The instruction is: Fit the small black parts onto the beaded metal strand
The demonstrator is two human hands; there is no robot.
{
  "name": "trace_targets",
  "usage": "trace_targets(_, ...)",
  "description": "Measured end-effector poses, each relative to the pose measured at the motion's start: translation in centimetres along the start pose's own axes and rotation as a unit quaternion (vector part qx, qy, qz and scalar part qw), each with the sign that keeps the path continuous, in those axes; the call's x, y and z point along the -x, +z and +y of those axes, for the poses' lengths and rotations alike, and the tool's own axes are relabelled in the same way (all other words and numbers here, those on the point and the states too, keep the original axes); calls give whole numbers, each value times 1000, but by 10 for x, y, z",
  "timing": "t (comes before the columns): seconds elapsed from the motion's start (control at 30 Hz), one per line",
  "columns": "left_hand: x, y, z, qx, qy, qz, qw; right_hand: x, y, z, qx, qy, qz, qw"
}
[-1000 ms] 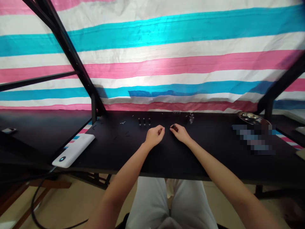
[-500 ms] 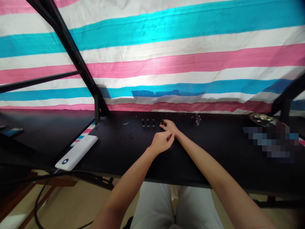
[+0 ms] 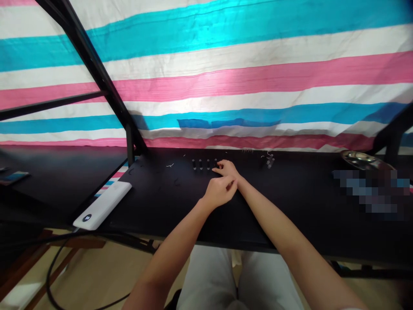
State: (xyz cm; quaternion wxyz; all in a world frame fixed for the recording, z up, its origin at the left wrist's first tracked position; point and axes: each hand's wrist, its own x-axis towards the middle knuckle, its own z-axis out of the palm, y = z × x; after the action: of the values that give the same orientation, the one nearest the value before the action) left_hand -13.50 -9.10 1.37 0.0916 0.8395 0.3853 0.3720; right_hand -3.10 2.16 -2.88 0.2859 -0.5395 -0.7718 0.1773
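Note:
Three small dark cylinders with pale ends stand in a short row on the black table. My right hand reaches to the right end of that row, thumb and forefinger around a similar small dark cylinder, partly hidden by the fingers. It lines up beside the others, apart from them. My left hand is curled closed just in front of the right wrist, over the table. Whether its fingers hold anything is hidden.
A white power bank with a cable lies at the left edge. Clear small pieces and white scraps lie farther back. A shiny metal dish sits at the right, behind a blurred patch. Black frame bars rise at the left.
My right hand has shifted slightly left, bringing the small dark cylinder nearer the row of three. The left hand stays nearly where it was. The view has tilted slightly.

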Motion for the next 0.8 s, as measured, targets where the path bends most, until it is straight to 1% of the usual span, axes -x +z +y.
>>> trace_targets(0.1,0,0,-3,4,-7,10,1000,5,-3,2,7,-3,-9,1000)
trace_targets(0.2,-1,0,-5,8,-11,15,1000,16,-11,3,24,-6,-10,1000)
trace_targets(0.4,-1,0,-5,14,-30,7,999,51,-35,5,119,-8,4,993)
trace_targets(0.47,-1,0,-5,13,-35,6,999,64,-45,10,149,-8,6,989)
trace_targets(0.53,-1,0,-6,10,-36,5,999,75,-56,21,166,6,6,986)
trace_targets(0.6,0,2,-6,-3,-31,0,1000,86,-72,37,165,45,-8,985)
trace_targets(0.67,1,6,-3,-40,-14,-16,999,94,-90,56,155,115,-31,981)
trace_targets(0.77,2,17,8,-125,57,-74,988,102,-115,80,155,247,-56,955)
trace_targets(0.8,1,22,13,-147,88,-99,980,104,-121,86,162,278,-48,946)
